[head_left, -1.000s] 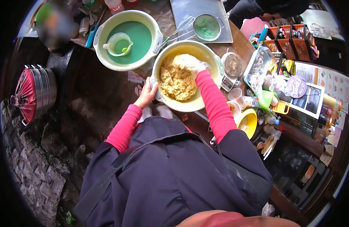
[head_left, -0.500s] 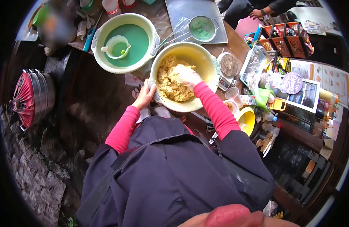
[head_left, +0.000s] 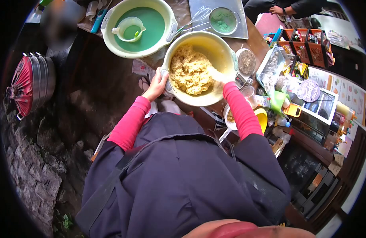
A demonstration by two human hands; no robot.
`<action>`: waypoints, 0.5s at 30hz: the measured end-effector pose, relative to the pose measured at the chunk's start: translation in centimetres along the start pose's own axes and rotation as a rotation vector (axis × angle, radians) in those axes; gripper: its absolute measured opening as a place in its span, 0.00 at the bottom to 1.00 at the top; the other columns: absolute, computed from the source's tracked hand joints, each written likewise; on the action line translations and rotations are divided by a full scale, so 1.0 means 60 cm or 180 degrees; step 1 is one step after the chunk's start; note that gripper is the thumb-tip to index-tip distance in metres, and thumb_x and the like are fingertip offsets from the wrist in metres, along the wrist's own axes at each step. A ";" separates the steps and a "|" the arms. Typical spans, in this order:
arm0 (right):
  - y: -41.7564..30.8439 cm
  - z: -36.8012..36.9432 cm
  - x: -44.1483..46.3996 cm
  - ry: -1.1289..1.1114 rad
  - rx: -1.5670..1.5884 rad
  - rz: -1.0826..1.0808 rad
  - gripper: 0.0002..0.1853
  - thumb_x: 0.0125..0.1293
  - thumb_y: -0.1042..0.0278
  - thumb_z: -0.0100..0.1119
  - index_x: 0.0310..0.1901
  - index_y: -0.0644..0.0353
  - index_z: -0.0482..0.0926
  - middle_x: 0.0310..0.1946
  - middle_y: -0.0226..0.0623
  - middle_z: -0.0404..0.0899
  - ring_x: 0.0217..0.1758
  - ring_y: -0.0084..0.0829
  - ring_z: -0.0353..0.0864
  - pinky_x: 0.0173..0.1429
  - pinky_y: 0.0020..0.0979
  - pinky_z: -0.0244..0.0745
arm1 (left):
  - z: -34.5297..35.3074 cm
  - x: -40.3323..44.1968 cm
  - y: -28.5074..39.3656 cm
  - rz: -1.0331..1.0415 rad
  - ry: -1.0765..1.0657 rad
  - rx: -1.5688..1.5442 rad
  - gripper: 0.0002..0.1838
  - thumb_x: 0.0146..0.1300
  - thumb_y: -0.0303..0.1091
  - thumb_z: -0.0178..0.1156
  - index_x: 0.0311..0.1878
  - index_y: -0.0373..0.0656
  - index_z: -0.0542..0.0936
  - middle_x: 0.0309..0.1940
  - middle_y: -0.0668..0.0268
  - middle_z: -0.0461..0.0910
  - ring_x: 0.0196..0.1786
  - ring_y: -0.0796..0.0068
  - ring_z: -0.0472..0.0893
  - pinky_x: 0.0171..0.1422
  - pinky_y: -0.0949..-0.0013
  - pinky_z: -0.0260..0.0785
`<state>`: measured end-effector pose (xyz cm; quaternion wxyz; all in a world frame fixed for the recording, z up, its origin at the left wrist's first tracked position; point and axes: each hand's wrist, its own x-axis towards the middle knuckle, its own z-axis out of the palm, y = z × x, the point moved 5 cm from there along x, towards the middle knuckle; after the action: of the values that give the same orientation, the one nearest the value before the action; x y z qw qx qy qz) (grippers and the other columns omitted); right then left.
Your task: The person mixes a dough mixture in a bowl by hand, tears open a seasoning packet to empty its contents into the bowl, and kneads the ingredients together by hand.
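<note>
A large cream basin (head_left: 226,85) holds a rough mass of yellow dough (head_left: 189,69). My left hand (head_left: 156,85) grips the basin's left handle, thumb up at the rim. Inside the basin, my right hand (head_left: 217,77), in what looks like a clear plastic glove, is at the right edge of the dough. Glare and blur hide its fingers, so their closing does not show. Beyond, to the left, stands a second cream basin (head_left: 107,29) of green liquid, with a measuring jug (head_left: 129,29) floating in it.
Behind the dough basin lie a whisk (head_left: 200,15) and a sieve (head_left: 223,20) of green powder on a metal tray (head_left: 240,31). A scale (head_left: 246,63) stands at the right, near a yellow bowl (head_left: 261,119). Another person's hand (head_left: 276,10) shows at the top right.
My right hand has moved from the middle of the dough to its right side, uncovering the lump. My left hand stays on the handle. The view has shifted slightly.
</note>
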<state>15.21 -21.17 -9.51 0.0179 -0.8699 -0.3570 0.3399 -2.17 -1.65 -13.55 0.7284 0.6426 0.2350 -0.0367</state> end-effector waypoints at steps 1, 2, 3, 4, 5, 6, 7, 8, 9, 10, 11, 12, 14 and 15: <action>-0.001 0.015 -0.015 0.0008 0.0037 0.0003 0.14 0.59 0.65 0.49 0.44 0.58 0.78 0.45 0.38 0.79 0.50 0.37 0.76 0.56 0.33 0.70 | 0.002 0.000 0.001 0.0056 0.0086 -0.0046 0.14 0.69 0.38 0.47 0.50 0.39 0.61 0.39 0.55 0.75 0.42 0.70 0.75 0.44 0.67 0.68; -0.005 0.032 -0.028 0.0030 0.0102 0.0003 0.14 0.59 0.65 0.49 0.44 0.58 0.78 0.45 0.38 0.79 0.50 0.37 0.76 0.56 0.33 0.70 | 0.005 0.003 -0.008 0.0110 0.0194 -0.0038 0.14 0.69 0.37 0.46 0.50 0.39 0.61 0.39 0.54 0.75 0.43 0.69 0.75 0.47 0.66 0.67; -0.011 0.051 -0.042 0.0042 0.0167 0.0008 0.14 0.59 0.65 0.49 0.44 0.58 0.78 0.45 0.38 0.79 0.50 0.37 0.76 0.56 0.33 0.70 | 0.004 0.002 -0.009 0.0100 0.0197 -0.0038 0.14 0.69 0.37 0.46 0.50 0.39 0.61 0.39 0.54 0.75 0.43 0.69 0.75 0.47 0.66 0.67; -0.020 0.071 -0.052 0.0056 0.0254 0.0010 0.14 0.59 0.65 0.49 0.44 0.58 0.78 0.45 0.38 0.79 0.50 0.37 0.76 0.56 0.33 0.70 | 0.005 0.003 -0.011 0.0053 0.0148 -0.0084 0.14 0.69 0.38 0.46 0.51 0.38 0.61 0.39 0.54 0.75 0.44 0.68 0.75 0.48 0.65 0.67; -0.029 0.092 -0.058 0.0064 0.0344 0.0035 0.14 0.60 0.65 0.49 0.45 0.58 0.78 0.45 0.38 0.79 0.50 0.37 0.76 0.56 0.33 0.70 | 0.007 0.002 -0.013 0.0005 0.0105 -0.0135 0.15 0.69 0.38 0.46 0.51 0.38 0.61 0.39 0.54 0.75 0.44 0.68 0.74 0.49 0.65 0.66; -0.035 0.112 -0.060 0.0094 0.0457 0.0068 0.14 0.60 0.65 0.49 0.45 0.58 0.78 0.45 0.38 0.79 0.50 0.37 0.76 0.56 0.33 0.70 | 0.008 0.004 -0.023 0.0015 0.0120 -0.0136 0.15 0.69 0.38 0.46 0.51 0.38 0.61 0.39 0.54 0.75 0.44 0.68 0.74 0.49 0.65 0.66; -0.043 0.132 -0.063 0.0131 0.0595 0.0111 0.14 0.60 0.65 0.49 0.45 0.58 0.78 0.46 0.38 0.79 0.50 0.37 0.76 0.56 0.33 0.70 | 0.006 0.007 -0.026 0.0264 0.0251 0.0003 0.17 0.69 0.39 0.46 0.52 0.38 0.60 0.38 0.54 0.75 0.41 0.68 0.76 0.44 0.66 0.68; -0.050 0.148 -0.066 0.0186 0.0745 0.0154 0.14 0.60 0.65 0.49 0.45 0.58 0.78 0.46 0.38 0.79 0.51 0.37 0.75 0.56 0.32 0.69 | 0.005 0.008 -0.026 0.0503 0.0376 0.0141 0.18 0.69 0.40 0.46 0.53 0.37 0.60 0.37 0.55 0.75 0.37 0.69 0.77 0.40 0.67 0.70; -0.056 0.161 -0.070 0.0267 0.0963 0.0199 0.14 0.60 0.65 0.49 0.45 0.58 0.78 0.46 0.37 0.79 0.51 0.37 0.75 0.56 0.32 0.69 | 0.003 0.003 0.001 0.0517 0.0382 0.0148 0.18 0.69 0.40 0.46 0.53 0.37 0.60 0.37 0.55 0.75 0.37 0.69 0.77 0.40 0.67 0.70; -0.059 0.171 -0.072 0.0390 0.1197 0.0244 0.14 0.60 0.65 0.49 0.45 0.58 0.78 0.46 0.37 0.79 0.51 0.37 0.75 0.57 0.32 0.69 | 0.001 -0.007 0.015 0.0065 0.0201 0.0088 0.20 0.69 0.41 0.46 0.55 0.37 0.58 0.36 0.56 0.75 0.32 0.71 0.77 0.32 0.69 0.70; -0.069 0.167 -0.076 0.0554 0.1484 0.0276 0.14 0.60 0.65 0.49 0.45 0.59 0.78 0.46 0.37 0.79 0.51 0.37 0.75 0.57 0.32 0.69 | 0.003 -0.013 0.024 -0.0386 0.0024 0.0028 0.21 0.69 0.43 0.46 0.56 0.37 0.57 0.35 0.57 0.75 0.26 0.73 0.76 0.25 0.71 0.70; -0.076 0.160 -0.075 0.0764 0.1818 0.0286 0.15 0.60 0.65 0.49 0.45 0.59 0.78 0.46 0.37 0.79 0.51 0.37 0.75 0.57 0.32 0.69 | 0.004 -0.009 0.015 -0.0287 -0.0007 -0.0090 0.24 0.69 0.44 0.46 0.58 0.38 0.55 0.33 0.59 0.74 0.19 0.78 0.73 0.15 0.74 0.65; -0.093 0.131 -0.064 0.1219 0.2677 0.0204 0.15 0.60 0.65 0.49 0.46 0.59 0.78 0.46 0.37 0.78 0.51 0.37 0.75 0.57 0.32 0.69 | -0.001 -0.004 0.007 -0.0323 -0.0141 -0.0123 0.23 0.69 0.44 0.46 0.59 0.39 0.55 0.33 0.60 0.74 0.20 0.77 0.74 0.16 0.74 0.65; -0.100 0.109 -0.054 0.1389 0.3163 0.0119 0.15 0.60 0.65 0.50 0.46 0.59 0.78 0.46 0.37 0.78 0.51 0.37 0.75 0.57 0.32 0.69 | 0.000 -0.003 0.003 -0.0356 -0.0291 -0.0165 0.23 0.69 0.44 0.46 0.59 0.39 0.55 0.32 0.60 0.74 0.20 0.77 0.74 0.17 0.74 0.66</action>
<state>5.93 -20.14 -11.04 0.4947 -0.8132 -0.1258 0.2795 -2.26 -1.68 -13.32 0.7515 0.6071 0.2379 -0.1005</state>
